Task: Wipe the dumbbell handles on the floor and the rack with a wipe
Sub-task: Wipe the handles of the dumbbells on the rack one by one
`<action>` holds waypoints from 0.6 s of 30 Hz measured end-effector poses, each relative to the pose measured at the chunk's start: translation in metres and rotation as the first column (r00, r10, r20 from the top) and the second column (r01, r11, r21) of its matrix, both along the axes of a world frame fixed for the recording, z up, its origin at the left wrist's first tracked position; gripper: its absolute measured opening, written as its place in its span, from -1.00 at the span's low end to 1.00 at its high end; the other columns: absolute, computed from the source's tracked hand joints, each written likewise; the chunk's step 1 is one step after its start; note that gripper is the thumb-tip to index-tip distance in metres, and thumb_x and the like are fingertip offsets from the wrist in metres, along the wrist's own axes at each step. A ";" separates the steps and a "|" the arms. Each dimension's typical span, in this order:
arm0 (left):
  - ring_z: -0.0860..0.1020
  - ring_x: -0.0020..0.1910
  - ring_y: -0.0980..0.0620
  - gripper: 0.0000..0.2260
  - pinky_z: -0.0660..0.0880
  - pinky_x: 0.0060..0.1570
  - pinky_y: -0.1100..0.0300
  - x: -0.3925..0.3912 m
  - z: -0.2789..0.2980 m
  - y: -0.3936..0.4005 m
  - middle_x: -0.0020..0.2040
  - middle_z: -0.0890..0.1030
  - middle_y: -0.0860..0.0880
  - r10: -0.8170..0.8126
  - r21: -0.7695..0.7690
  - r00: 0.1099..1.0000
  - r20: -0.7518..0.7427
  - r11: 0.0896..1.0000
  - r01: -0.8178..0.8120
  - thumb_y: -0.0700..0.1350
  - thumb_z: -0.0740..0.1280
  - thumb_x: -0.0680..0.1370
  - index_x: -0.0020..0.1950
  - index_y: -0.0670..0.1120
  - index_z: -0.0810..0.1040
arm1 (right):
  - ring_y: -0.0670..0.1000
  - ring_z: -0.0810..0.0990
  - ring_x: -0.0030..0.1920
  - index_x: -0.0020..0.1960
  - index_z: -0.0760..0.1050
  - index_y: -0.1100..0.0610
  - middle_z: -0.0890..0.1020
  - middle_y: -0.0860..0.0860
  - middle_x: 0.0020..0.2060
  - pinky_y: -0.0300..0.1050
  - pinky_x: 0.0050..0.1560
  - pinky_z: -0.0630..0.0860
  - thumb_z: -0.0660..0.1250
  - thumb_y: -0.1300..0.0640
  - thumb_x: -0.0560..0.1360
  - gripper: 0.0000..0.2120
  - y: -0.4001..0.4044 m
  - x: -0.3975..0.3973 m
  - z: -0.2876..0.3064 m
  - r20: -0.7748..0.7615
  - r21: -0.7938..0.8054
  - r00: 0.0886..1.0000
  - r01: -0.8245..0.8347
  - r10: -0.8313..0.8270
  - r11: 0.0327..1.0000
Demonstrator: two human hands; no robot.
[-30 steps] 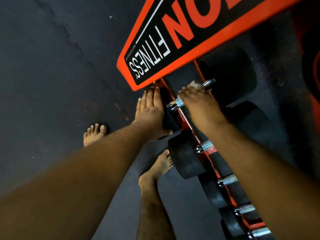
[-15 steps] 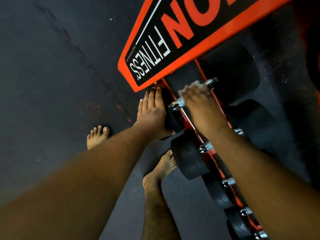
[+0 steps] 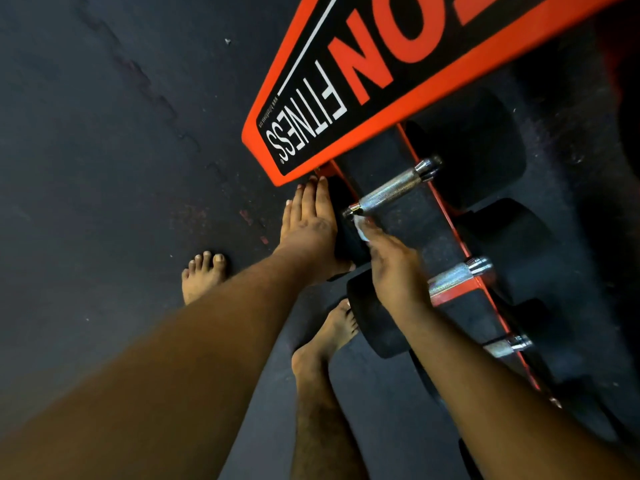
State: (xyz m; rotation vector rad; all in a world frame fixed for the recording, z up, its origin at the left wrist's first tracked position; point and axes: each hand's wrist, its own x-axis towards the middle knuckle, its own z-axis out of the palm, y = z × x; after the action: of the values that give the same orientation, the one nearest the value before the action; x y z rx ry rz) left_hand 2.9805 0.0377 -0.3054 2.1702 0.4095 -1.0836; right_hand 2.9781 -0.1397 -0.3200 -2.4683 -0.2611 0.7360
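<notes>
An orange rack (image 3: 481,292) holds a row of black dumbbells with knurled chrome handles. The far handle (image 3: 391,192) lies bare. My right hand (image 3: 391,268) holds a small white wipe (image 3: 362,228) in its fingertips just below that handle's near end, above the second dumbbell's black head (image 3: 377,320). The second handle (image 3: 453,277) shows to the right of my wrist. My left hand (image 3: 308,226) rests with straight fingers against the far dumbbell's near head, fingertips at the rack's corner.
An orange and black sign panel (image 3: 363,84) reading FITNESS overhangs the rack's far end. My bare feet stand on the dark rubber floor: one (image 3: 202,275) to the left, one (image 3: 329,337) beside the rack. More chrome handles (image 3: 507,346) run down the rack.
My right hand has drawn the wipe back off the far handle, toward me and to the left, so the whole handle now shows. My left hand has stayed in place.
</notes>
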 end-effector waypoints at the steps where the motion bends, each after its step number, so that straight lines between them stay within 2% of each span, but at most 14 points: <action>1: -0.30 0.62 -0.13 0.28 -0.27 0.59 -0.05 0.000 -0.001 0.000 0.65 -0.27 -0.17 -0.006 0.002 1.000 -0.001 1.000 0.006 0.16 0.59 0.36 0.61 -0.16 -0.38 | 0.00 0.57 0.29 0.41 0.52 0.05 0.61 0.03 0.29 -0.12 0.32 0.47 0.26 0.28 0.63 -0.62 0.001 -0.004 0.001 -0.058 -0.012 0.973 0.222 -0.223 0.975; 2: -0.30 0.62 -0.14 0.28 -0.27 0.59 -0.05 -0.001 -0.001 0.000 0.65 -0.27 -0.17 -0.011 0.004 1.000 0.002 1.000 0.011 0.15 0.59 0.36 0.61 -0.16 -0.38 | 0.01 0.59 0.26 0.38 0.54 0.04 0.63 0.02 0.25 -0.12 0.28 0.49 0.24 0.22 0.65 -0.67 0.003 -0.003 -0.002 -0.129 -0.014 0.882 0.454 -0.452 0.891; 3: -0.29 0.62 -0.14 0.29 -0.26 0.59 -0.06 -0.001 -0.002 0.000 0.65 -0.26 -0.17 -0.013 0.009 1.000 0.008 1.000 0.013 0.16 0.60 0.36 0.61 -0.16 -0.37 | 0.02 0.60 0.23 0.33 0.57 0.03 0.64 0.02 0.22 -0.10 0.27 0.50 0.23 0.19 0.66 -0.71 0.008 0.002 -0.004 -0.218 -0.002 0.724 0.670 -0.655 0.742; 4: -0.29 0.62 -0.14 0.29 -0.26 0.59 -0.06 -0.002 -0.002 0.000 0.65 -0.26 -0.18 -0.015 0.011 1.000 0.013 1.000 0.015 0.16 0.60 0.36 0.61 -0.16 -0.37 | 0.03 0.62 0.19 0.26 0.60 0.01 0.65 0.04 0.20 -0.05 0.27 0.52 0.23 0.17 0.67 -0.75 0.017 0.009 -0.006 -0.316 0.012 0.519 0.839 -0.794 0.544; 5: -0.29 0.62 -0.14 0.29 -0.27 0.59 -0.05 -0.002 -0.002 -0.001 0.65 -0.26 -0.17 -0.015 0.011 1.000 0.014 1.000 0.015 0.16 0.60 0.36 0.61 -0.16 -0.37 | 0.03 0.64 0.11 0.16 0.61 0.02 0.66 0.09 0.16 0.00 0.27 0.53 0.23 0.17 0.67 -0.80 0.028 0.018 -0.007 -0.412 0.018 0.328 0.936 -0.850 0.353; 6: -0.29 0.62 -0.13 0.29 -0.27 0.59 -0.05 -0.002 -0.003 -0.001 0.65 -0.27 -0.17 -0.018 0.010 1.000 0.013 1.000 0.018 0.17 0.60 0.36 0.61 -0.16 -0.37 | 0.03 0.64 0.01 0.06 0.59 0.03 0.67 0.13 0.07 0.02 0.26 0.54 0.22 0.19 0.67 -0.82 0.038 0.025 -0.010 -0.493 0.025 0.191 0.978 -0.849 0.205; 7: -0.30 0.62 -0.12 0.29 -0.28 0.59 -0.04 -0.002 -0.003 0.000 0.65 -0.27 -0.16 -0.018 0.011 1.000 0.011 1.000 0.018 0.17 0.60 0.36 0.61 -0.16 -0.38 | 0.02 0.63 -0.08 -0.02 0.57 0.06 0.66 0.12 -0.04 0.05 0.24 0.53 0.22 0.20 0.68 -0.82 0.047 0.033 -0.012 -0.539 0.023 0.120 0.992 -0.834 0.128; 9: -0.30 0.62 -0.12 0.30 -0.28 0.59 -0.03 -0.003 -0.003 0.000 0.65 -0.28 -0.16 -0.020 0.012 1.000 0.009 1.000 0.020 0.18 0.60 0.35 0.60 -0.16 -0.39 | 0.06 0.63 -0.07 -0.07 0.51 0.11 0.64 0.13 -0.06 0.04 0.19 0.55 0.20 0.19 0.69 -0.81 0.057 0.049 -0.009 -0.599 0.010 0.038 0.999 -0.800 0.040; 11: -0.30 0.62 -0.12 0.30 -0.28 0.59 -0.03 -0.003 -0.003 0.001 0.64 -0.29 -0.16 -0.028 0.013 1.000 0.010 1.000 0.028 0.17 0.60 0.36 0.60 -0.16 -0.40 | 0.10 0.65 0.08 0.00 0.49 0.16 0.64 0.14 0.07 -0.03 0.09 0.62 0.20 0.17 0.69 -0.86 0.051 0.068 -0.011 -0.634 0.014 -0.015 0.999 -0.773 -0.031; 14: -0.31 0.62 -0.12 0.29 -0.28 0.59 -0.04 -0.002 -0.003 0.000 0.64 -0.30 -0.17 -0.030 0.008 1.000 0.007 1.000 0.030 0.16 0.59 0.37 0.60 -0.16 -0.41 | 0.11 0.62 0.23 0.13 0.52 0.19 0.64 0.13 0.14 -0.11 0.02 0.63 0.23 0.19 0.67 -0.87 0.040 0.084 -0.015 -0.634 0.070 -0.062 0.988 -0.771 -0.137; 16: -0.32 0.62 -0.12 0.29 -0.29 0.58 -0.04 -0.001 -0.001 0.000 0.64 -0.31 -0.17 -0.028 0.006 1.000 -0.001 1.000 0.028 0.16 0.59 0.38 0.60 -0.16 -0.41 | 0.12 0.62 0.22 0.25 0.52 0.21 0.64 0.16 0.16 -0.04 0.15 0.61 0.26 0.19 0.65 -0.79 0.050 0.072 -0.013 -0.680 0.042 -0.031 0.996 -0.732 -0.081; 18: -0.32 0.62 -0.12 0.29 -0.29 0.58 -0.04 -0.001 -0.002 0.000 0.64 -0.30 -0.17 -0.022 0.007 1.000 -0.001 1.000 0.022 0.16 0.59 0.37 0.60 -0.16 -0.40 | 0.11 0.66 0.11 0.23 0.52 0.23 0.66 0.17 0.10 0.01 0.23 0.58 0.28 0.24 0.63 -0.81 0.061 0.059 -0.009 -0.706 0.011 0.010 1.000 -0.708 0.003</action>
State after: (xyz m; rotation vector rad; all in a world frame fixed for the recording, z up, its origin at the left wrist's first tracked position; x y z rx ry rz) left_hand 2.9792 0.0381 -0.3074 2.1849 0.3908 -1.0972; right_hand 3.0375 -0.0789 -0.3287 -1.1826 1.2149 0.5036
